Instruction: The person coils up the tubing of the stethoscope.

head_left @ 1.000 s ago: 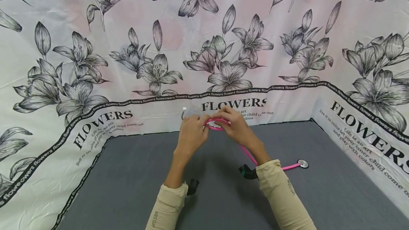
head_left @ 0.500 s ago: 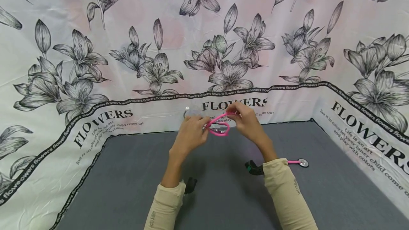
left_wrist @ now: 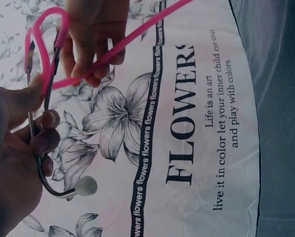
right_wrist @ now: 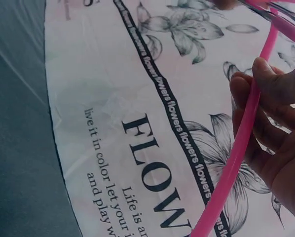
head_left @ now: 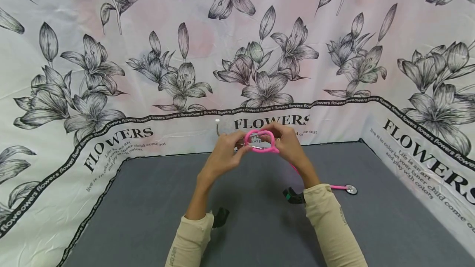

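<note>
A pink stethoscope (head_left: 268,150) is held up between both hands, its tubing bent into a loop. My left hand (head_left: 224,153) grips the metal ear tubes; in the left wrist view a white ear tip (left_wrist: 86,186) sticks out below the fingers. With thumb and fingers, my right hand (head_left: 288,142) pinches the pink tubing (right_wrist: 236,158), as the right wrist view shows. From there the tubing runs down behind the right forearm. The round chest piece (head_left: 351,189) lies on the grey table at the right.
The grey tabletop (head_left: 156,209) ends at a white flower-printed cloth (head_left: 193,135) hanging behind and at both sides. Black devices (head_left: 294,196) are strapped at the wrists.
My right hand first drew away to the right with the tubing, then came back slightly towards the left hand. The pink loop has turned and now stands rounder and more open between the hands.
</note>
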{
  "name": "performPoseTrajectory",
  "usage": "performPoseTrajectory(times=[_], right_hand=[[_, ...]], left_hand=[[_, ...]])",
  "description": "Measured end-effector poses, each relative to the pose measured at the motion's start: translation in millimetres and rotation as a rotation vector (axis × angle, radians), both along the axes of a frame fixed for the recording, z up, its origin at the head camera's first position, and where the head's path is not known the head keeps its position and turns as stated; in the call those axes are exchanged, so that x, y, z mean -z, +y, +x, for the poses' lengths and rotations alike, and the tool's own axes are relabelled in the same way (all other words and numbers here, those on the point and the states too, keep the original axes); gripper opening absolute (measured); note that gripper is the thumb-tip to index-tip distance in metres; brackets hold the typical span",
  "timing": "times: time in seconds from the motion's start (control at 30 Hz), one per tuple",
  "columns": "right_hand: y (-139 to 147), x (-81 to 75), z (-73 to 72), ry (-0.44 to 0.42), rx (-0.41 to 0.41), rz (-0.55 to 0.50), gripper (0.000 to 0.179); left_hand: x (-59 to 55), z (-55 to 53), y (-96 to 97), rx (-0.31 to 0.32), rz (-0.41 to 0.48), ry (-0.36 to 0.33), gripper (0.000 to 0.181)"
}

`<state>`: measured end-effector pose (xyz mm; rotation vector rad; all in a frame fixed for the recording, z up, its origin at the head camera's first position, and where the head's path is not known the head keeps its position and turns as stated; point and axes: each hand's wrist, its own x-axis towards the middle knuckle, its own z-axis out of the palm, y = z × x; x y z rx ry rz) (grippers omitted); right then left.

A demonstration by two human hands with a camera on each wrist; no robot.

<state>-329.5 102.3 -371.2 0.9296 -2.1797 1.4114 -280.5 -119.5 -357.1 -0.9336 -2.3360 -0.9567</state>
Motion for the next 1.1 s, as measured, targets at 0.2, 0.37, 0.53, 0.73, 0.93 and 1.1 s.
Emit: performPoseTrajectory(times=[0.2,0.37,0.53,0.73,0.93,1.1], right_hand=[[-8,0.6,1.7,-0.12,-0.108,0.029,0.019],[-11,1.1,3.1,-0.179,-0.244,0.017,0.018],[-14,1.0,7.7,-0.267,-0.327,0.016,0.023],[-20,4.4,10.6,-0.312,-0.35,0.097,0.021],[-30,2.8,17.7,-0.197,-0.333,0.21,0.014],[-35,-3.2,26.2,-0.102,-0.303,0.304,0.014]], left_hand=[[0.5,0.9,1.8,-0.003,0.16,0.004,0.019],[1.2,1.4,3.3,-0.108,0.188,0.057,0.02],[2.2,1.8,2.9,-0.156,0.23,0.055,0.018],[2.1,0.4,1.3,-0.197,0.278,0.055,0.017],[3.0,-1.3,-0.4,-0.31,0.257,0.122,0.018],[5.2,-2.2,-1.0,-0.394,0.194,0.182,0.018]])
